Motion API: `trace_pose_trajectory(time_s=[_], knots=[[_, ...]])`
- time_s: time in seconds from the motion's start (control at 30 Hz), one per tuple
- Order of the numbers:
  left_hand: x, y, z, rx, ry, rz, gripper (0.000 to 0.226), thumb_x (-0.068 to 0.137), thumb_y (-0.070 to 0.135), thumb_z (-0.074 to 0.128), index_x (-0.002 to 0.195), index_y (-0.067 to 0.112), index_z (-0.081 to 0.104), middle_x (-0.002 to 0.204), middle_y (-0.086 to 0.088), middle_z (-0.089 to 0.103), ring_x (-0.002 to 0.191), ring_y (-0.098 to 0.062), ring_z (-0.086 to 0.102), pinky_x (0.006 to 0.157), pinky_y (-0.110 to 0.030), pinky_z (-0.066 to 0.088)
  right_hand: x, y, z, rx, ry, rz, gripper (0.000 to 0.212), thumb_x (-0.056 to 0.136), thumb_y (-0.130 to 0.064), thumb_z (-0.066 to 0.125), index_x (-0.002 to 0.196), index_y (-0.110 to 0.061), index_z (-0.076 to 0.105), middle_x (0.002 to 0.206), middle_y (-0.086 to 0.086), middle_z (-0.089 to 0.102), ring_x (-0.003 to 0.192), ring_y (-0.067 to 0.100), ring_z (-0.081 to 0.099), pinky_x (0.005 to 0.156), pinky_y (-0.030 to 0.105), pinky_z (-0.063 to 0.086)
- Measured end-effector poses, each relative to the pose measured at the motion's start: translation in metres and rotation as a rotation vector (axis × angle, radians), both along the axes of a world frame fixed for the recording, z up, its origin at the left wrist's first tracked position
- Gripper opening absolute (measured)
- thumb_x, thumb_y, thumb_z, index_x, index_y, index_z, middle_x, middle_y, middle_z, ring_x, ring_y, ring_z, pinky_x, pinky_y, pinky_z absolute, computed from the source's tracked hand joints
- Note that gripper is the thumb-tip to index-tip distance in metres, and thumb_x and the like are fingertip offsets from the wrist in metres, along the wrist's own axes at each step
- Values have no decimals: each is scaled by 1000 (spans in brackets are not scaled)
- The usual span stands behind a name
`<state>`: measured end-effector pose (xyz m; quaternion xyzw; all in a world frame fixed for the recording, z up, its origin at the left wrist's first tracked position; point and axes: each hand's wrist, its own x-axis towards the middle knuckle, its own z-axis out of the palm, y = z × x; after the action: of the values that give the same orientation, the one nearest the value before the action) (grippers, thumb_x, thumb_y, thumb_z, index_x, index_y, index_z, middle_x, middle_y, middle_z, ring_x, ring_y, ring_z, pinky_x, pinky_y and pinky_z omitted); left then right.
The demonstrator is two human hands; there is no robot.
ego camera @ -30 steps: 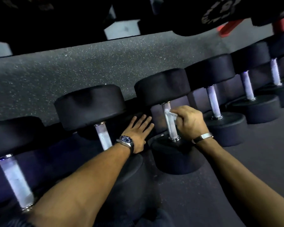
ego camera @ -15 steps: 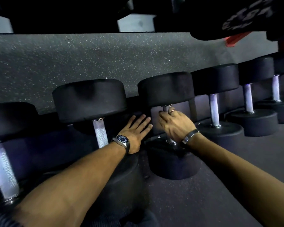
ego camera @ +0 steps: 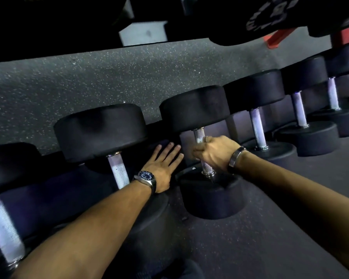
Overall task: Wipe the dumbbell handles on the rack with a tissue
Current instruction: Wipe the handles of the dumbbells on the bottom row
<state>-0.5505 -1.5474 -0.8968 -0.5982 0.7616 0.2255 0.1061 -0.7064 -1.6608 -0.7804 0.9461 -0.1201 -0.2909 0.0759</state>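
Note:
Black dumbbells with knurled steel handles lie in a row on a low rack. My right hand wraps around the middle of the handle of the centre dumbbell. The tissue is hidden inside that grip. My left hand, wearing a watch, rests flat with straight fingers on the rack between the centre dumbbell and the dumbbell on its left, whose handle is bare.
Several more dumbbells run off to the right and one lies at the far left. Speckled rubber floor lies behind the rack. A dark upper shelf with weights overhangs the top, with a red frame.
My right hand slid along the centre handle and closed around it, so the white tissue seen a second ago is now covered. The left hand stayed put. The view shifted slightly.

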Motion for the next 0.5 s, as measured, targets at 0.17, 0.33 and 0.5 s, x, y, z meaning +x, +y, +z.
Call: trace_pose_trajectory(time_s=[0.17,0.33,0.5], knots=[[0,0,-2,-9,-3,3,93,90,21,52,158,22,-12,161,-4,-32,144,-23,-35,102,-43,-37,15,5,3,16,79,-13,32,98,-16,33,114,-16,60,118,-1,57,102,27,60,59,34,38],[0,0,-3,-11,6,3,93,91,21,52,158,22,-12,161,-3,-31,140,-21,-39,104,-44,-35,18,8,6,-14,75,-98,28,98,-19,37,110,-17,62,112,0,60,100,27,61,59,33,40],[1,1,-3,-19,-6,1,95,90,22,54,158,22,-12,162,-4,-30,138,-20,-41,105,-45,-34,18,15,6,11,96,-115,28,101,-23,38,104,-14,64,104,3,65,98,30,64,66,35,44]])
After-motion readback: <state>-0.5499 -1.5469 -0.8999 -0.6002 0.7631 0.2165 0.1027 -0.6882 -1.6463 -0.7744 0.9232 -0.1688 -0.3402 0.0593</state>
